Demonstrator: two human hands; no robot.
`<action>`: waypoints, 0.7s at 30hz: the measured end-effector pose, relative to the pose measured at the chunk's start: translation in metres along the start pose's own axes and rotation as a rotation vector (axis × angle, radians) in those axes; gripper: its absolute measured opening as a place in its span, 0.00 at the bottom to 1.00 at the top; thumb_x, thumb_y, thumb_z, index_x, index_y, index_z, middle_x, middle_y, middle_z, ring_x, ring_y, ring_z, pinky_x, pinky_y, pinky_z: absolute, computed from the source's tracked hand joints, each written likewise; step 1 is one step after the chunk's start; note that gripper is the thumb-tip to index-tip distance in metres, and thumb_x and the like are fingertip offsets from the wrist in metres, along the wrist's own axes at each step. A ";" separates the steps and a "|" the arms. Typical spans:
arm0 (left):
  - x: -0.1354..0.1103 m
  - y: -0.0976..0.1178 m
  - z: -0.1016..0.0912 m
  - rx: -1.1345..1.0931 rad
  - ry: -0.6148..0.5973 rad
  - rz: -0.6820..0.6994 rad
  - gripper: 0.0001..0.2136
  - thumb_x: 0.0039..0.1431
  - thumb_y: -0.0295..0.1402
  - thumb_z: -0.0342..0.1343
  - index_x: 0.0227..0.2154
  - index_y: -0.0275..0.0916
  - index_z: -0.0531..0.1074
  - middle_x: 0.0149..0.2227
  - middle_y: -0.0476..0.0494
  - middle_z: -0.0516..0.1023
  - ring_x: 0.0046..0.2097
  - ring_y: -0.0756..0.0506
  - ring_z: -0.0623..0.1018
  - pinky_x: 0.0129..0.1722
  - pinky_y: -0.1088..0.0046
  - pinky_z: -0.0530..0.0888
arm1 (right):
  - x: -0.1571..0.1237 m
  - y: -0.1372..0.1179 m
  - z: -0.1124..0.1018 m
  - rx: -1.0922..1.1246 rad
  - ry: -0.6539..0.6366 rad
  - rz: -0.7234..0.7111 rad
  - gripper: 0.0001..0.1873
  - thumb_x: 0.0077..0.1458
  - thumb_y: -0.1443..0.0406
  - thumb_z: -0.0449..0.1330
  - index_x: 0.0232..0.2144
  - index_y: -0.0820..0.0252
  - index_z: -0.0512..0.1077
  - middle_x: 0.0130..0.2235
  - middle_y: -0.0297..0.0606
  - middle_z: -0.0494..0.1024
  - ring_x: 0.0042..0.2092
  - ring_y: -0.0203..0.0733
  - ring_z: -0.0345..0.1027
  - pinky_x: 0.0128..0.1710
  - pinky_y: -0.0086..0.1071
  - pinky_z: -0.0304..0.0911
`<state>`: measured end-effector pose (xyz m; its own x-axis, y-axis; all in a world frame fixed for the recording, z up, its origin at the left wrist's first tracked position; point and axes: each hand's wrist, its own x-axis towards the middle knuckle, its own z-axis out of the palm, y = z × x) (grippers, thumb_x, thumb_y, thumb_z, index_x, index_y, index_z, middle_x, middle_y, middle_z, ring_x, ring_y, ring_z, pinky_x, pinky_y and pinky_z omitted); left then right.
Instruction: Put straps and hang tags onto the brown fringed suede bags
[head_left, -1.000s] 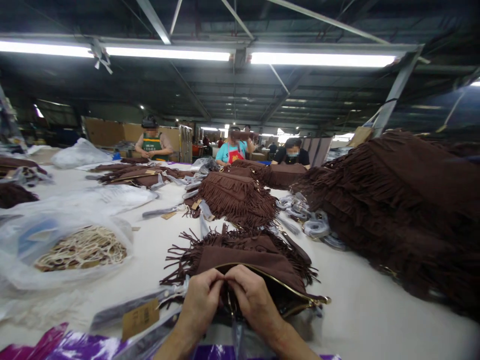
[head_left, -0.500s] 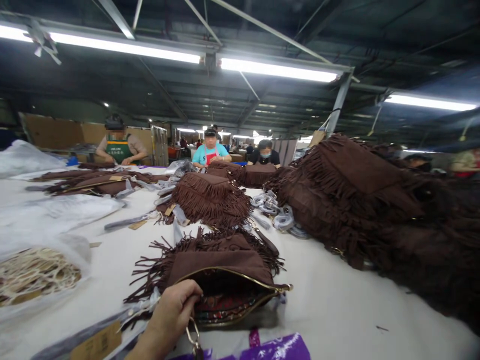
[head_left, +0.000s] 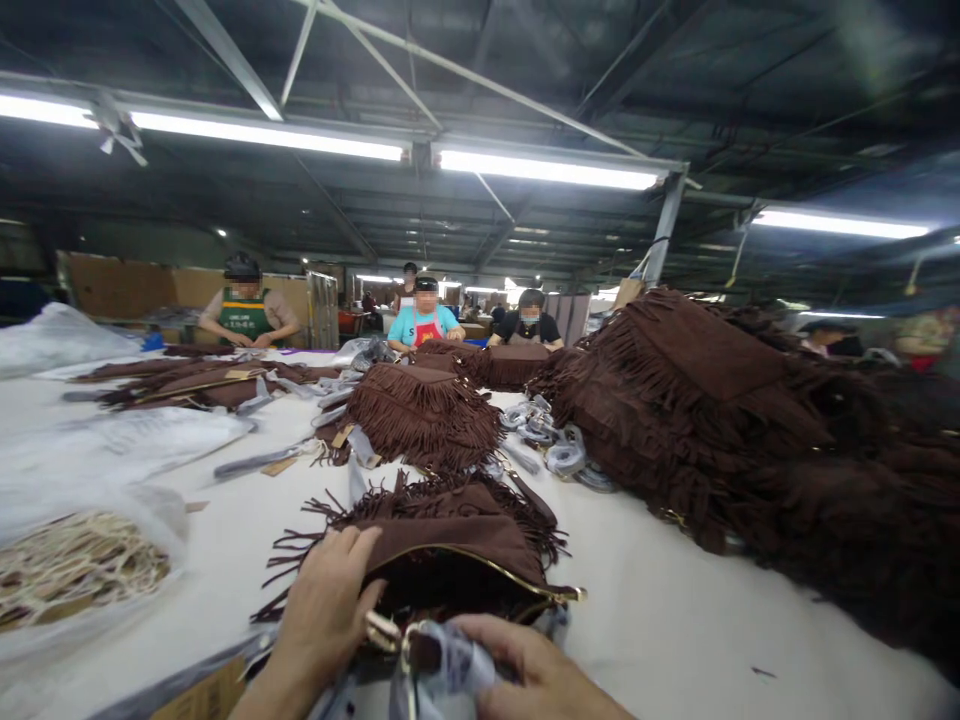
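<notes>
A dark brown fringed bag (head_left: 457, 535) lies on the white table with its gold-zipped mouth gaping open towards me. My left hand (head_left: 330, 590) grips the bag's left end, fingers over the upper edge and thumb at the opening. Just in front of the mouth, my right hand (head_left: 536, 665) is closed on a strap wrapped in clear plastic (head_left: 450, 665). A gold clasp (head_left: 384, 632) shows between the two hands. The bag's lower lip and lining are mostly hidden behind the strap and my right hand.
A big heap of fringed bags (head_left: 697, 420) rises on the right. Another fringed bag (head_left: 420, 410) lies ahead, beside plastic-wrapped coiled straps (head_left: 566, 450). On the left are a plastic sack of tags on cords (head_left: 82, 560) and flat brown pieces (head_left: 195, 380). Several co-workers sit across the table.
My right hand has come into view holding the plastic-wrapped strap at the bag's mouth. My left hand has shifted slightly left and up along the bag's edge. The purple packet no longer shows.
</notes>
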<state>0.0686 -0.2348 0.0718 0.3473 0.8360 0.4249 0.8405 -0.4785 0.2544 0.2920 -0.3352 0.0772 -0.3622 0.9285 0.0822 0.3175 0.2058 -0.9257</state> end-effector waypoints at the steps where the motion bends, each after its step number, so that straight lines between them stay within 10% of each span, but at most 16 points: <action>1: 0.003 0.001 -0.003 0.028 -0.100 -0.021 0.10 0.57 0.26 0.49 0.39 0.40 0.73 0.41 0.41 0.76 0.45 0.40 0.75 0.45 0.63 0.71 | 0.003 -0.005 -0.006 0.079 0.009 0.067 0.20 0.50 0.66 0.59 0.48 0.54 0.74 0.35 0.30 0.78 0.35 0.39 0.71 0.30 0.25 0.62; 4: 0.010 0.004 -0.010 0.002 -0.183 -0.004 0.12 0.62 0.25 0.43 0.31 0.42 0.70 0.37 0.46 0.74 0.40 0.45 0.76 0.39 0.71 0.70 | 0.010 -0.012 -0.016 0.072 0.097 0.168 0.27 0.49 0.67 0.56 0.53 0.53 0.71 0.35 0.31 0.79 0.35 0.41 0.72 0.33 0.28 0.65; 8: 0.013 0.013 -0.014 -0.098 -0.098 0.027 0.11 0.62 0.25 0.43 0.30 0.42 0.69 0.36 0.48 0.73 0.40 0.47 0.75 0.41 0.74 0.68 | 0.032 -0.003 -0.020 -0.599 0.307 0.074 0.22 0.57 0.70 0.52 0.51 0.54 0.73 0.42 0.42 0.78 0.45 0.48 0.72 0.47 0.36 0.65; 14: 0.008 0.021 -0.003 -0.112 -0.087 0.042 0.11 0.62 0.25 0.45 0.30 0.42 0.71 0.36 0.47 0.73 0.41 0.46 0.75 0.40 0.74 0.70 | 0.072 0.016 -0.004 -1.157 0.342 0.328 0.25 0.57 0.78 0.47 0.53 0.60 0.71 0.50 0.55 0.73 0.38 0.51 0.77 0.36 0.37 0.69; 21: 0.002 0.004 0.016 -0.222 0.078 0.170 0.11 0.64 0.27 0.43 0.33 0.43 0.71 0.34 0.47 0.73 0.37 0.46 0.76 0.37 0.74 0.71 | 0.038 0.053 0.020 -1.274 0.346 -0.236 0.34 0.52 0.54 0.65 0.59 0.57 0.64 0.58 0.58 0.69 0.52 0.65 0.68 0.46 0.51 0.68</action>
<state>0.0794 -0.2312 0.0595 0.4357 0.7194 0.5409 0.6581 -0.6646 0.3538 0.2776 -0.2957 0.0237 -0.3429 0.8219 0.4548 0.9363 0.3379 0.0952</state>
